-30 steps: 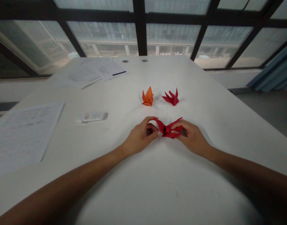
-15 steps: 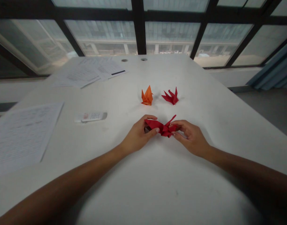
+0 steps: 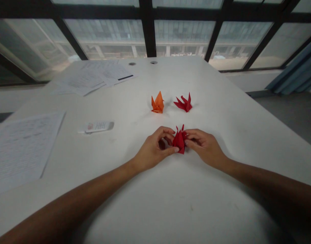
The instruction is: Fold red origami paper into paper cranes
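Observation:
Between my two hands is a red origami crane [image 3: 179, 140], its folded points turned upward. My left hand [image 3: 159, 145] pinches it from the left, thumb at its lower front. From the right, my right hand [image 3: 205, 145] grips its side with thumb and fingertips. Just beyond my hands stand an orange origami crane [image 3: 158, 103] and, to its right, a second red origami crane [image 3: 184, 103]. Both rest on the white table [image 3: 155, 203], apart from my fingers.
A white tube with a grey end [image 3: 99, 126] lies left of my hands. Printed sheets [image 3: 25, 145] cover the table's left side, with more papers [image 3: 86, 78] at the far left. Two round holes are near the back edge, before the windows [image 3: 183, 37].
The red crane in my hands has been turned: its wing pointed left before, and now it looks narrower with its points up. My left hand has moved slightly right. The view shifted a little.

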The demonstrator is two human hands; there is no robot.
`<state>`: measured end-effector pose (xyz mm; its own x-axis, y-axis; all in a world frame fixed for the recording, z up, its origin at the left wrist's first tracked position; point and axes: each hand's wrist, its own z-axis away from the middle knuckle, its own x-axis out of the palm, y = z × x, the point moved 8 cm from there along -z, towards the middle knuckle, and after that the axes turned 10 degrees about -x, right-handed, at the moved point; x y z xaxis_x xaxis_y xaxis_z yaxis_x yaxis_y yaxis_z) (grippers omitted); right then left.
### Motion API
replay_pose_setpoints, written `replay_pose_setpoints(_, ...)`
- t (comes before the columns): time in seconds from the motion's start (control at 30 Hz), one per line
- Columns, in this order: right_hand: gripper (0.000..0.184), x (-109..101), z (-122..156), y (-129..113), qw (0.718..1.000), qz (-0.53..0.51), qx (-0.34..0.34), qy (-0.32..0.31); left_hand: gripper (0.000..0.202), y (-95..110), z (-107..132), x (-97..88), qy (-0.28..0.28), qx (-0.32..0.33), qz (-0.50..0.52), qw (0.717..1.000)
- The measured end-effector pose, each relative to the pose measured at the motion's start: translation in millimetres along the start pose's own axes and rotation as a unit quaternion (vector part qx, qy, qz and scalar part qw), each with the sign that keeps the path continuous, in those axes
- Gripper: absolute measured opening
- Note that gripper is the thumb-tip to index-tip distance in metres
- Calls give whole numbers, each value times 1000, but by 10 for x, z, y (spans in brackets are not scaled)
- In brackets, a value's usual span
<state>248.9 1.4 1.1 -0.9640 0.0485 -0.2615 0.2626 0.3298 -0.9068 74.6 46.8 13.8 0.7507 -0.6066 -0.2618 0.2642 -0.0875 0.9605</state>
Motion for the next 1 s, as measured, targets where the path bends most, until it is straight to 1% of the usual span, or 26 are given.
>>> replay_pose_setpoints(0.07, 27, -9, 8, 18, 1000, -14, 9, 12, 31, -40, -20, 6, -2, -11, -5, 1000)
replay_pose_setpoints(0.13, 26, -4, 8, 12, 1000, -24, 9, 9, 26, -62, -38, 13, -10, -16, -5, 1000)
replay_pose_setpoints(0.23, 28, 21, 2, -18, 999, -41, -7, -9, 20, -51, -54, -6, -11, -10, 34, 999)
replay_pose_setpoints(0.3, 29, 44, 1, -31, 998, -55, -19, -22, 18, -50, -59, -20, -8, -15, 50, 999)
replay_pose_setpoints(0.37, 30, 66, 1, -36, 997, -61, -28, -31, 16, -47, -60, -23, -6, -20, 33, 999)
replay_pose_setpoints(0.43, 29, 68, -2, -41, 997, -57, -34, -26, 16, -10, -54, -29, 1, -5, 8, 1000)
replay_pose_setpoints(0.53, 17, 50, -11, -68, 999, -40, -35, -10, 17, 48, -43, -14, -6, 21, -3, 1000)
replay_pose_setpoints(0.6, 7, 47, -18, -113, 999, -17, -39, -12, 19, 29, -43, 29, -32, 9, -2, 999)
replay_pose_setpoints(0.67, 9, 55, -23, -181, 998, 11, -54, -26, 21, -10, -42, 66, -54, -12, -8, 998)
replay_pose_setpoints(0.77, 17, 69, -26, -294, 994, 45, -94, -42, 24, -31, -38, 70, -58, -21, -25, 998)
replay_pose_setpoints(0.83, 16, 59, -26, -345, 991, 54, -116, -37, 23, -16, -32, 77, -62, -16, -34, 997)
replay_pose_setpoints(0.9, 9, 26, -28, -373, 990, 57, -127, -21, 20, 14, -23, 95, -70, -6, -47, 996)
replay_pose_setpoints(0.93, 10, 13, -29, -392, 989, 62, -135, -16, 18, 31, -17, 107, -75, 1, -54, 996)
replay_pose_setpoints(1.0, 12, 13, -28, -449, 984, 74, -162, -27, 14, 60, -6, 128, -84, 12, -66, 994)
